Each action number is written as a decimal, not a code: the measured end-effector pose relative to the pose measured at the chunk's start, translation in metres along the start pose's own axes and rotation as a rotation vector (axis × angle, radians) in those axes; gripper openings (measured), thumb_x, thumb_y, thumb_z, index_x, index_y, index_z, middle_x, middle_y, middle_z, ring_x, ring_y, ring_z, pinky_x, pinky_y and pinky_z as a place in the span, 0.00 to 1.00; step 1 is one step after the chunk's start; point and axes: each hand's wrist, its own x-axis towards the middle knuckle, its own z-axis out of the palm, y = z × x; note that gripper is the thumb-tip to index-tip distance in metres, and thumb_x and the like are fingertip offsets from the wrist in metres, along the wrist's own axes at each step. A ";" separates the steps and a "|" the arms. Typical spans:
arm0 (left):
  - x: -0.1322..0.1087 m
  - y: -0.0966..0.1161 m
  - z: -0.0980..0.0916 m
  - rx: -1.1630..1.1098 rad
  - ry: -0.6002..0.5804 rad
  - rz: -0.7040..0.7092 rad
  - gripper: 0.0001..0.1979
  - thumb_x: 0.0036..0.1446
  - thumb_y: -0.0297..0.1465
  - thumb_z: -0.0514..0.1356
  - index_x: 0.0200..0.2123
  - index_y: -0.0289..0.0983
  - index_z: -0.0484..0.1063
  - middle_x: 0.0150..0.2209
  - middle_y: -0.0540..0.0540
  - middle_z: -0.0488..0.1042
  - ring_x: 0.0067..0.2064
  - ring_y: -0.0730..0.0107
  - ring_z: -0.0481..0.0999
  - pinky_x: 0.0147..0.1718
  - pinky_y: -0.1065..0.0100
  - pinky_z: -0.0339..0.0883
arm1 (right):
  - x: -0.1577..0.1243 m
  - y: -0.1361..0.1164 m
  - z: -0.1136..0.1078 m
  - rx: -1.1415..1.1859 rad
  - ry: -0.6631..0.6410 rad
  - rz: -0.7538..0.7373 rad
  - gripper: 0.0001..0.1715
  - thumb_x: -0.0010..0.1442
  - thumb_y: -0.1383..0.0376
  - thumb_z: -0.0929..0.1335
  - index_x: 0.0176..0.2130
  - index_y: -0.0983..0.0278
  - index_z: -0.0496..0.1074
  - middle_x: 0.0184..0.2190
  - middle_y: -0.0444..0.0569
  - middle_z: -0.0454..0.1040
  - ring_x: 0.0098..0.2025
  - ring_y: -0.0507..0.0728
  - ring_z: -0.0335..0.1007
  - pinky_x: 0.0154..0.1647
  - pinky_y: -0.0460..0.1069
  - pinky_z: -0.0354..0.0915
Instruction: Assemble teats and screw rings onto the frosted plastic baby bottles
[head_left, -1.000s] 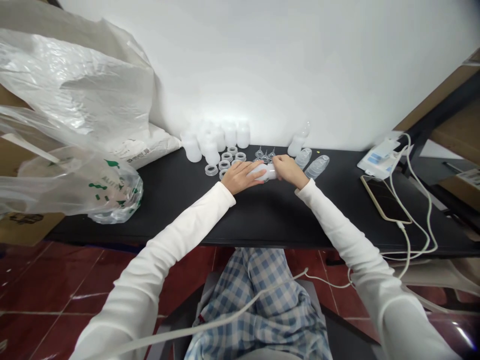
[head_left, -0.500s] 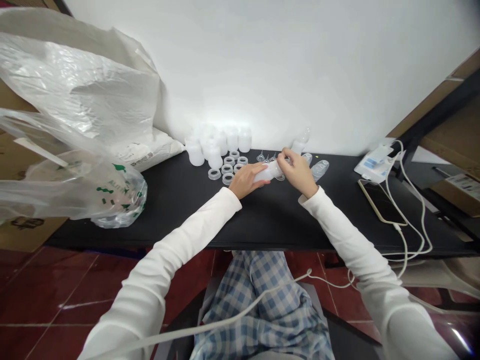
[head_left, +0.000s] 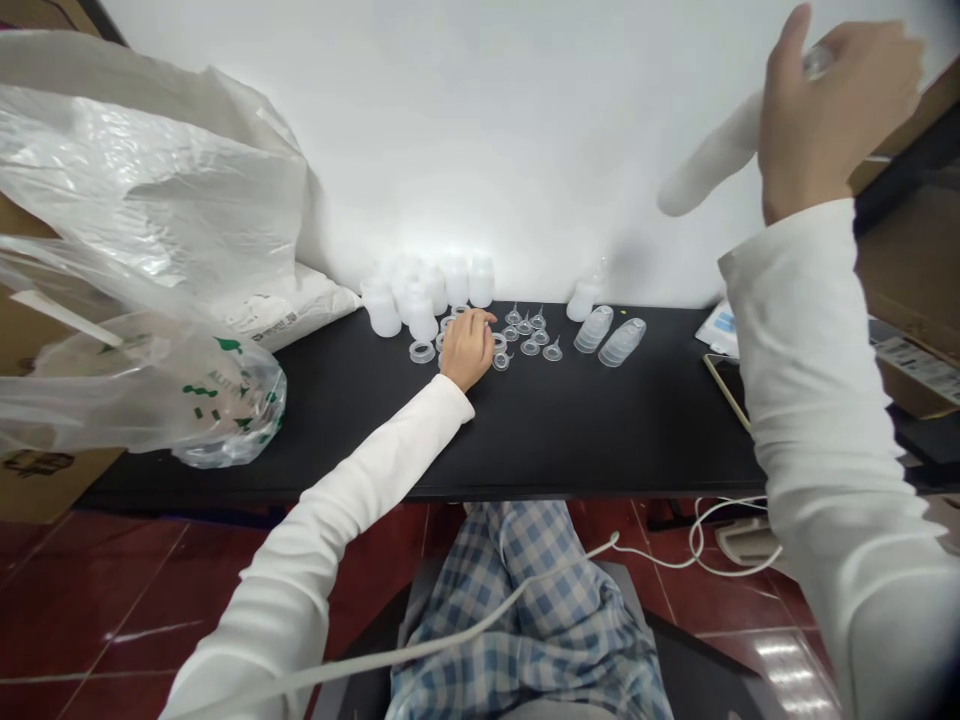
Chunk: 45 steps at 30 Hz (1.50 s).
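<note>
My right hand (head_left: 829, 105) is raised high at the upper right, its fingers wrapped round a white plastic bottle (head_left: 709, 160) held out to the left in the air. My left hand (head_left: 466, 347) rests on the black table (head_left: 570, 430) with its fingers curled among the clear screw rings (head_left: 422, 351); what they grip, if anything, is hidden. Several clear teats (head_left: 534, 340) lie just right of that hand. Empty white bottles (head_left: 420, 290) stand behind it by the wall.
Clear caps (head_left: 609, 336) lie right of the teats, one more bottle (head_left: 583, 295) behind them. A big plastic bag (head_left: 142, 250) covers the table's left end. A phone (head_left: 724, 385) and cables (head_left: 720, 540) lie at the right, partly behind my right sleeve.
My right hand has lifted the bottle from the table centre up to the upper right. My left hand let go of it and dropped onto the rings.
</note>
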 end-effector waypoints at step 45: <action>-0.014 -0.002 0.009 -0.164 -0.173 -0.108 0.18 0.51 0.14 0.52 0.41 0.38 0.70 0.46 0.39 0.70 0.50 0.56 0.72 0.57 0.52 0.68 | -0.272 -0.023 0.133 0.392 -0.788 -0.734 0.15 0.71 0.61 0.62 0.53 0.65 0.69 0.47 0.57 0.80 0.44 0.62 0.76 0.35 0.50 0.60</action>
